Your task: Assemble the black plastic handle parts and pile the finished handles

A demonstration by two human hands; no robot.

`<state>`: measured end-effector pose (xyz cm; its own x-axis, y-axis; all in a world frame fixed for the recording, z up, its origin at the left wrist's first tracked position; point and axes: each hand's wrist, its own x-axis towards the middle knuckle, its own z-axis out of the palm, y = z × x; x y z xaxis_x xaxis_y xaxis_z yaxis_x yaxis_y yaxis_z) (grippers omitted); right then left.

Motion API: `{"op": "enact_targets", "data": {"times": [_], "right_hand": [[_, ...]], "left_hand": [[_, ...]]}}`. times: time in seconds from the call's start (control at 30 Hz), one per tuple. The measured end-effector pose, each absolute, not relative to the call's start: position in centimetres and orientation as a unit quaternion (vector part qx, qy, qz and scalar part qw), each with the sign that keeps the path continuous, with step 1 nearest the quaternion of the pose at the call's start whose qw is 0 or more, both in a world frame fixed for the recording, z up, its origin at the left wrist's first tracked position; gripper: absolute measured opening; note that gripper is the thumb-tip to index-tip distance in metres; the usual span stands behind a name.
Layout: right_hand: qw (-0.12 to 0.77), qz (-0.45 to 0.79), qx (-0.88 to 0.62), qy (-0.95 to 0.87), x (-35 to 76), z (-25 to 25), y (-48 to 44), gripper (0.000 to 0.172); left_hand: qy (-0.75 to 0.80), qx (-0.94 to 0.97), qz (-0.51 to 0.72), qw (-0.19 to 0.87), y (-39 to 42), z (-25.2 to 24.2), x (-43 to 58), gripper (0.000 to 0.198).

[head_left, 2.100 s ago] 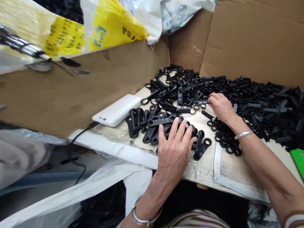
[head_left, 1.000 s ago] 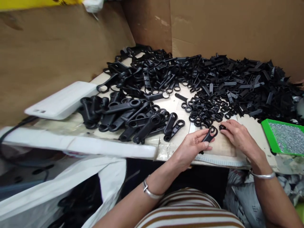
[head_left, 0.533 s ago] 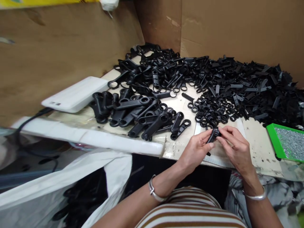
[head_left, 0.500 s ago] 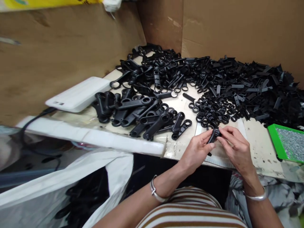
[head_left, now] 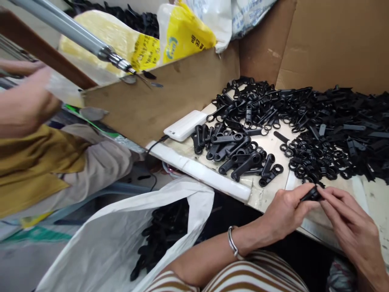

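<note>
Between my hands is a small black plastic arm-shaped part (head_left: pixel 310 195), held over the table's front edge. My left hand (head_left: pixel 287 211) pinches its near end between thumb and fingers. The fingertips of my right hand (head_left: pixel 354 223) press on the part's far end, and those fingers hide much of it. Just beyond them lies a heap of small black rings (head_left: pixel 316 160). Longer black plastic arms (head_left: pixel 240 152) with round ends are piled to the left of my hands. Behind these spreads a large heap of flat black pieces (head_left: pixel 352 121).
A white box-like device (head_left: pixel 184 125) with a cable sits by the cardboard partition (head_left: pixel 170 87). Below the table edge hangs a white sack (head_left: pixel 106 227) with black parts inside. A powered screwdriver (head_left: pixel 91 38) slants in at upper left. Another person's arm (head_left: pixel 27 99) is beyond the partition.
The view has swung left, so the table shows further right. The screwdriver, yellow bags and other person have come into view; the green tray has left it. Both hands still hold the part.
</note>
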<state>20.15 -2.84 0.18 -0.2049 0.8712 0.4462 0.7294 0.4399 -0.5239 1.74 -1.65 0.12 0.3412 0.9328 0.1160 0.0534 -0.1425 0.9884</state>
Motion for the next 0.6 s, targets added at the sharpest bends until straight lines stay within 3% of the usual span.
{"op": "enact_targets", "data": {"times": [0.17, 0.37, 0.47, 0.6], "right_hand": [[0.365, 0.249, -0.536, -0.720, 20.8, 0.1, -2.7, 0.032], [0.367, 0.369, -0.539, -0.662, 17.7, -0.2, -1.9, 0.028], [0.334, 0.393, -0.497, -0.698, 15.7, 1.4, 0.3, 0.030], [0.246, 0.391, -0.456, -0.761, 13.4, 3.5, 6.8, 0.041]], "left_hand": [[0.342, 0.606, 0.423, 0.579, -1.9, 1.0, 1.1, 0.030], [0.380, 0.650, 0.422, 0.506, -1.6, 0.9, 0.0, 0.027], [0.430, 0.691, 0.423, 0.398, -1.1, 1.5, -1.6, 0.030], [0.499, 0.741, 0.434, 0.117, -0.2, 2.2, -4.2, 0.031]]}}
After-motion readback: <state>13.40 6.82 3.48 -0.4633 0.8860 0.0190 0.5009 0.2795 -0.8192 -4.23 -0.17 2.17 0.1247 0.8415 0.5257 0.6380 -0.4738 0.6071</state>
